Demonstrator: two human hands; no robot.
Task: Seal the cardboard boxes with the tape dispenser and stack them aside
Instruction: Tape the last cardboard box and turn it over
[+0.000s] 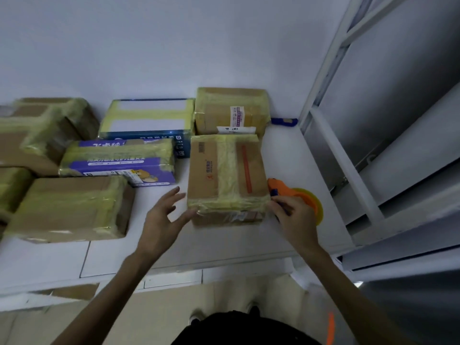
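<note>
here, box (226, 179) between hands; dispenser (296, 197) seemingly gripped right.

We had a single head-worn, wide-angle view, looking forward and steeply down from standing height onto the white table (286, 155) against the wall. It sat close enough that both forearms reached in from the bottom edge, straight lines bowing toward the margins.

Purple box (117, 161): white Chinese characters along top edge and side, blurred, not legible. Nearest cardboard box (225, 170): red logo with small lettering, possibly Latin capitals, unreadable. Rear box (231, 110): printed label, illegible.
</note>
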